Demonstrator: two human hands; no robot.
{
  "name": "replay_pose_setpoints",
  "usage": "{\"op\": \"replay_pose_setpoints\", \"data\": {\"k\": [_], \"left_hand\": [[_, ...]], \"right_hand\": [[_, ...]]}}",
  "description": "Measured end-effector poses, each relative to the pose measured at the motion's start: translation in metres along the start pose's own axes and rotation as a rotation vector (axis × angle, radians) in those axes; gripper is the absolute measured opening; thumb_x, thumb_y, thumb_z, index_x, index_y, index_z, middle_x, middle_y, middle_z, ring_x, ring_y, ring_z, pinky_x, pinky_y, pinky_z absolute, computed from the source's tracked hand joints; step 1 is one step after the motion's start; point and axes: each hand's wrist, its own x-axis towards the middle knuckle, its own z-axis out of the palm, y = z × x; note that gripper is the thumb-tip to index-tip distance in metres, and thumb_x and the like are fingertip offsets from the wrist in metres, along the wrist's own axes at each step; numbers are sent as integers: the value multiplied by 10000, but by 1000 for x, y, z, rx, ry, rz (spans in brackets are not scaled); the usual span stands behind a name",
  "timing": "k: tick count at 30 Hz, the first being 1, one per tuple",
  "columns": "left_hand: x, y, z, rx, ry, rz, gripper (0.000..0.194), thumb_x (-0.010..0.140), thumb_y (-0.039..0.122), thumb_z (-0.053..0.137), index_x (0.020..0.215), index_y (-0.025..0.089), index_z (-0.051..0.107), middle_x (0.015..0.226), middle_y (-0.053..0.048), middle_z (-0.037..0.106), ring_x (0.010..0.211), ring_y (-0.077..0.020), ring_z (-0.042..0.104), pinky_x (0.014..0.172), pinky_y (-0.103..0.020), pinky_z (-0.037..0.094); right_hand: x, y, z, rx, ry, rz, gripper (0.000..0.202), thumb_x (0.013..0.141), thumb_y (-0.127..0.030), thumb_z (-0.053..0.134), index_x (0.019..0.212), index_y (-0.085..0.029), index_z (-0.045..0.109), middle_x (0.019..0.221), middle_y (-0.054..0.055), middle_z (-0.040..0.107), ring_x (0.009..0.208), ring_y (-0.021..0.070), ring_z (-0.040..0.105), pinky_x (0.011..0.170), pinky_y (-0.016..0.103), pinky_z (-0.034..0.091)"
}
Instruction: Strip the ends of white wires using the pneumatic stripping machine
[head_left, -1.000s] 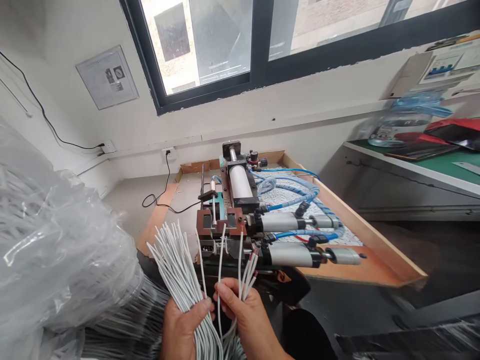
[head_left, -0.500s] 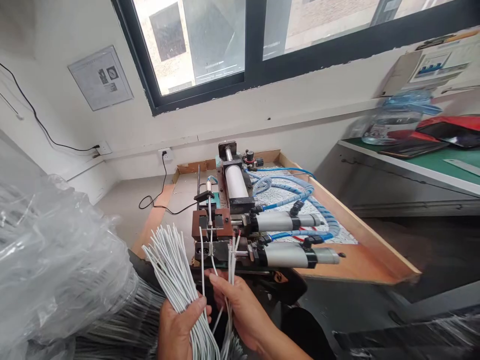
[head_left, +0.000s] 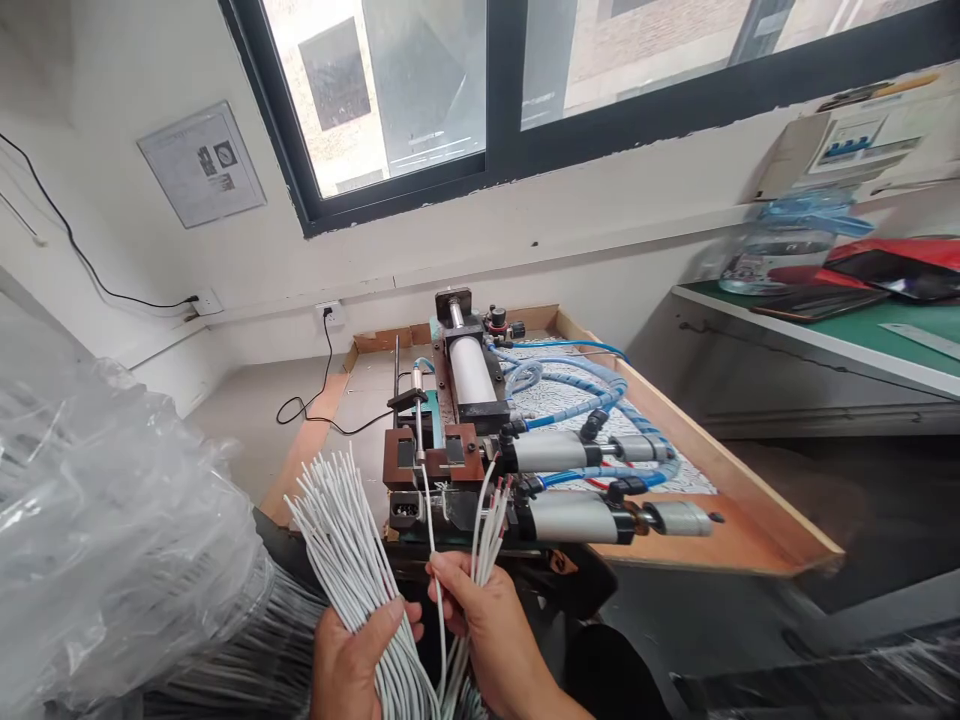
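Note:
My left hand (head_left: 358, 655) is closed around a thick bundle of white cables (head_left: 349, 560), their ends fanned upward. My right hand (head_left: 499, 625) pinches one white cable (head_left: 430, 515) between thumb and forefinger. Its tip reaches up to the gap between the brown jaw blocks of a pneumatic machine (head_left: 466, 450). Against the right palm and fingers lies a smaller bunch of white cables (head_left: 491, 530), several with reddish wire showing at their tips. The lower lengths of both bunches run together between the hands.
The machine's silver cylinders (head_left: 574, 518) and blue air hoses (head_left: 607, 375) fill a wooden-edged tray (head_left: 720, 450). Clear plastic sheeting (head_left: 127, 530) covers more cables at left. On the right, a green-topped table (head_left: 907, 325) holds a water bottle (head_left: 784, 245) and phones.
The machine's jaws have parted, with the cylinder end pieces shifted right. The right-hand bunch has moved right, and the single cable formerly beside my left hand is now pinched in my right.

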Motion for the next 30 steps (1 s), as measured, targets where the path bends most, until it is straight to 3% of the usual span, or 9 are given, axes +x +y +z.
{"op": "replay_pose_setpoints", "data": {"k": [6,11,13,16,22,27,30], "left_hand": [[2,-3,2,53,40,69,225,477,217,723,629,117,591,438,-23,629,407,-158,559,429,-262,433],[2,-4,2,73,-12,108,204,479,216,716,609,104,606,443,-33,632,415,-163,554,428,-265,425],[2,-3,1,60,-48,95,210,487,217,711,635,98,622,492,-41,653,474,-182,581,486,-285,451],[3,-1,1,5,-95,62,198,496,207,710,644,106,626,565,-46,675,577,-208,616,603,-316,470],[2,2,4,-25,29,22,283,463,203,736,698,115,605,539,-28,666,541,-208,623,571,-327,485],[2,1,7,16,60,54,296,437,207,743,675,116,592,478,-2,629,452,-179,589,462,-290,467],[2,-1,7,33,30,86,253,440,207,740,623,117,589,452,7,609,422,-156,563,427,-265,447]], "right_hand": [[8,-5,4,24,-59,60,264,609,-367,647,561,-118,573,444,-40,448,400,52,328,408,190,227],[7,-1,7,45,-330,162,244,611,-356,650,582,-129,566,394,-51,418,374,70,357,401,208,264],[4,1,7,38,-298,112,231,620,-346,651,625,-124,586,429,-32,467,396,78,394,417,210,286],[-1,3,5,44,-146,1,232,633,-342,651,630,-115,605,499,-10,508,450,75,421,446,200,302],[6,2,2,57,15,27,255,587,-351,675,601,-105,611,474,-20,497,409,51,353,404,180,229],[11,-3,4,86,1,99,229,581,-323,671,597,-104,607,458,-32,478,408,48,355,412,177,240],[12,-6,8,125,-150,157,238,585,-338,666,599,-110,598,433,-47,447,388,50,346,403,185,245]]}}
